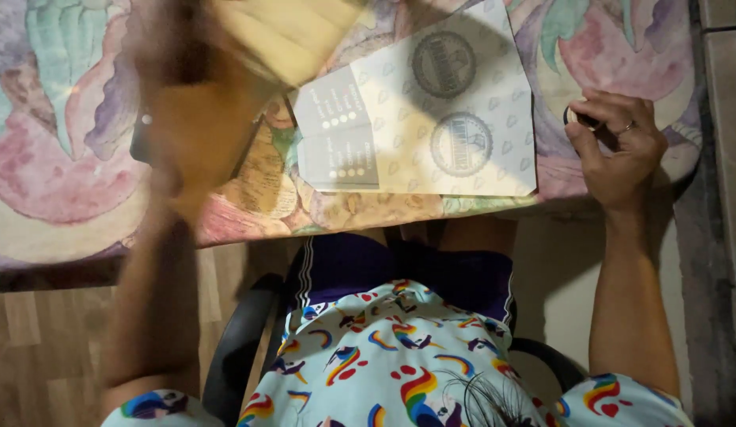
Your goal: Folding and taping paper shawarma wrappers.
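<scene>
1. While the left hand was raised over the worktop, it was caught in heavy motion blur, so its outline could only roughly be made out.
2. A pale yellowish flat piece, like card or thin board, was seen at the top of that blurred hand; whether the left grip was closed on it or merely passing in front of it could not be told.
3. A dark flat object was glimpsed at the left edge of the blurred forearm, too hidden to be identified.
4. The right hand was rested on the worktop near its right edge, well apart from the left hand, with a ring worn on one finger.
5. The right grip was curled, and a small round dark-rimmed object was pinched between thumb and fingertips.
6. A flattened paper bag, pale with two round dark emblems and a grey panel, was laid on the worktop between the two hands, touched by neither as far as could be seen.
7. The worktop was covered by a cloth printed in pink, purple and green.
8. A dark chair and a wooden floor were seen below the worktop edge.
</scene>
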